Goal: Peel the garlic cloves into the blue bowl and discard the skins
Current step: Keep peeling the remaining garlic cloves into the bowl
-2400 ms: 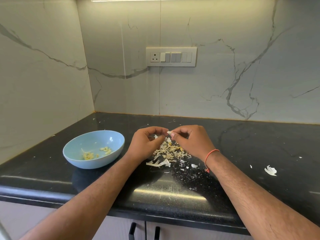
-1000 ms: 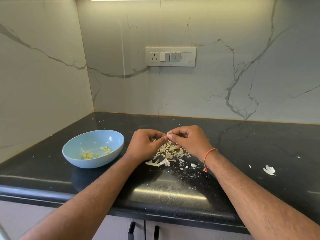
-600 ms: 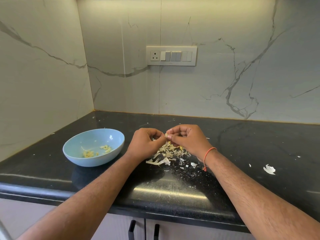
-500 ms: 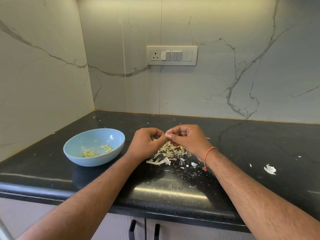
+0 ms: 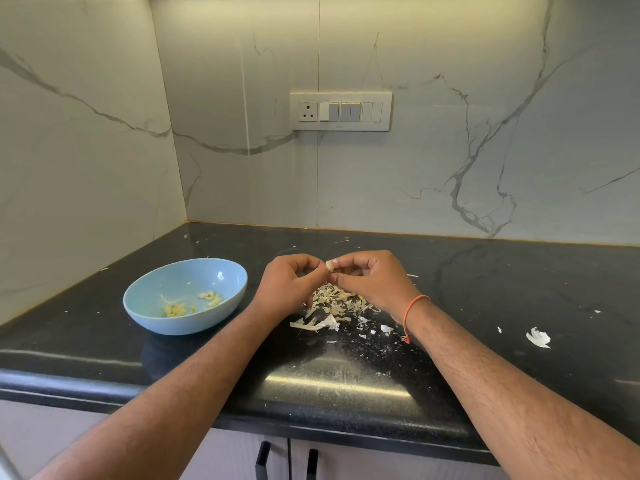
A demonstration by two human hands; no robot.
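A small pale garlic clove (image 5: pixel 329 265) is pinched between the fingertips of my left hand (image 5: pixel 287 284) and my right hand (image 5: pixel 372 280), held a little above the black counter. Directly under both hands lies a heap of papery garlic skins (image 5: pixel 334 303). The blue bowl (image 5: pixel 152 315) stands to the left of my left hand and holds several peeled cloves (image 5: pixel 176 309) on its floor.
The black counter (image 5: pixel 485 278) meets marble walls at the back and left. A loose white skin piece (image 5: pixel 538 338) lies at the right. Small skin flecks are scattered about. A switch panel (image 5: pixel 341 111) is on the back wall. Cabinet handles (image 5: pixel 262 459) sit below the front edge.
Both hands have stayed over the skin heap, working the clove between the fingertips. More of the clove now shows between the fingers. The bowl has not moved.
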